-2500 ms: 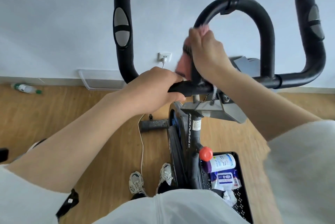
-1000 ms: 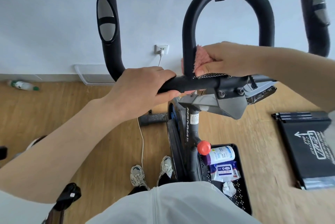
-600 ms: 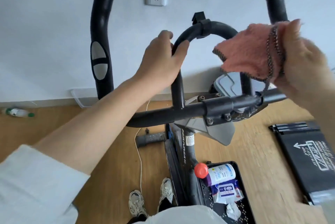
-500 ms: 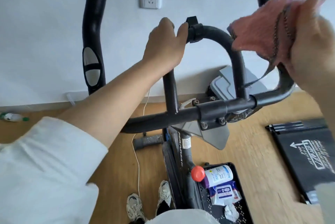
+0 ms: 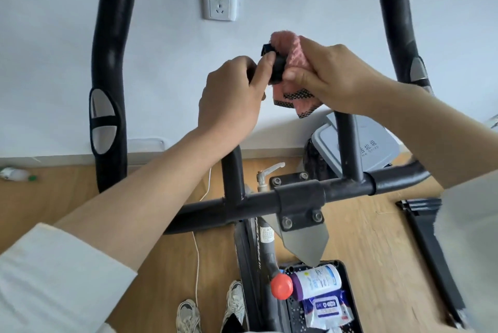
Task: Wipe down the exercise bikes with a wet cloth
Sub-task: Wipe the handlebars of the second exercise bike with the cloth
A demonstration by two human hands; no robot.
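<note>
Cloth: a pink cloth [image 5: 293, 59] is wrapped over the top of the inner handlebar loop [image 5: 347, 144], just beside a black clamp [image 5: 272, 64] at the crown of that loop.
Right hand: the right hand [image 5: 331, 76] is curled round the cloth and the bar beneath it. A netted corner of the cloth is left hanging below the palm.
Left hand: the left hand [image 5: 231, 95] is closed round the loop on the other side of the clamp, with the thumb laid against the clamp. The two hands are almost touching.
Step judged: the crown of the loop is being wiped while the bar is braced by the left hand.
Snag risk: the hanging corner could be caught on the clamp's edge if the cloth is dragged leftward, and pulled out of the grip.
Missed patch: the stretch covered by the left hand and the clamp could be skipped unless that hand is shifted.
Drip risk: how wet the cloth is cannot be told. If it is soaked, water could be squeezed out onto the bolted bracket [image 5: 299, 208] on the crossbar [image 5: 215, 210], or onto the white cable [image 5: 198, 252] on the floor.
Drop risk: if grip is lost, the cloth would likely land near the tray [image 5: 347, 292] of wipes.
</note>
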